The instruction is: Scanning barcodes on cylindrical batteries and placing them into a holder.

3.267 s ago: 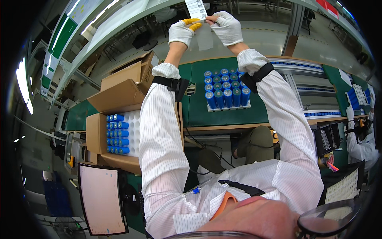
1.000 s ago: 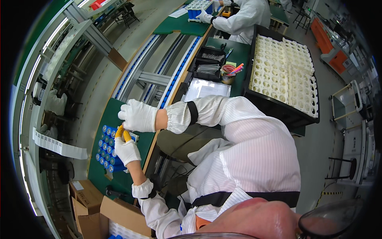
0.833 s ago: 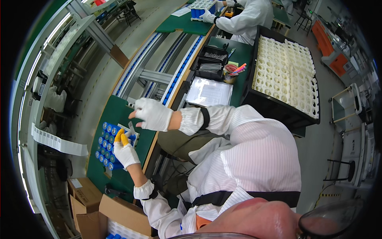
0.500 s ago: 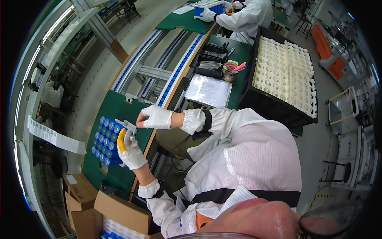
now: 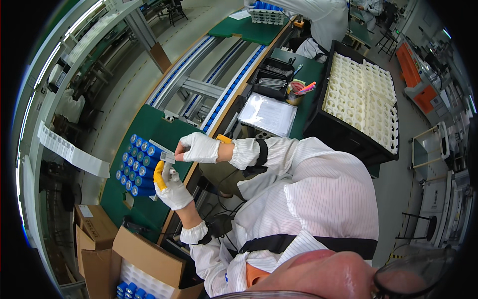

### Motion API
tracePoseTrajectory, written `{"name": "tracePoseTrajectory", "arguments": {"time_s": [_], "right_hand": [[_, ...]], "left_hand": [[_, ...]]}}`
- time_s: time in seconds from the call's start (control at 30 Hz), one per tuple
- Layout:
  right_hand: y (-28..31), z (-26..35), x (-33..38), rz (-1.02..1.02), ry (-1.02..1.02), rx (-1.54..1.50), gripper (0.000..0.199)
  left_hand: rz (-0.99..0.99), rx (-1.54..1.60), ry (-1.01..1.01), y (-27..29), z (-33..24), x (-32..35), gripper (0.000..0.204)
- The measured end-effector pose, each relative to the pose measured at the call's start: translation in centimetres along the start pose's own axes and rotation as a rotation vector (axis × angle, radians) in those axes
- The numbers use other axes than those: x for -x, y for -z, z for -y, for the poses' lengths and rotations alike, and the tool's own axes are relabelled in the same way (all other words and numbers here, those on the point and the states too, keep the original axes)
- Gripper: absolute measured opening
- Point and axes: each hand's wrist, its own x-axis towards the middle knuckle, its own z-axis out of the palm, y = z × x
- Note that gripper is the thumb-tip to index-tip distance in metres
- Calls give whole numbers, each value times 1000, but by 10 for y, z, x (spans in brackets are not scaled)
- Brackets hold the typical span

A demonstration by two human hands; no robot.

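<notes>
Moved since the earlier frame: right hand (image 5: 199, 148), from spread and held apart to fingers drawn together at the end of a white label (image 5: 168, 157).

Head view, itemised:
- White label: inward of nine o'clock, along the three o'clock side of a block of blue cells (image 5: 136, 165); full contact with the cells not clear.
- Right hand: at the label's four o'clock end; fingers nearly closed, touching or just beside it, pinch impossible to confirm.
- Left hand (image 5: 174, 193): yellow-covered fingers slightly parted, at the label's six o'clock side; grip cannot be told.
- Block of blue cells: upright, in rows, on green surface (image 5: 152, 122).
- Paper strip (image 5: 74, 151): hanging farther out at nine o'clock.
- Carton (image 5: 142, 253): between seven and eight o'clock, with further blue cells inside.
- Progress, as judged: cells grouped in rows and label separate from the strip, done; label not visibly flat, hands not yet clear of it, outstanding.
</notes>
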Motion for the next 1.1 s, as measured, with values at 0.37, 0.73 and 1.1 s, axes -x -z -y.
{"name": "tracePoseTrajectory", "arguments": {"time_s": [0.37,0.73,1.1], "right_hand": [[-5,-2,-8,0,40,-29,17],[-8,-26,-17,-142,217,185,17],[-8,-94,-97,-183,-66,0,20]], "left_hand": [[-19,130,100,9,2,4,33],[-170,-372,-11,29,18,15,29],[-821,-61,79,139,82,-6,42]]}}
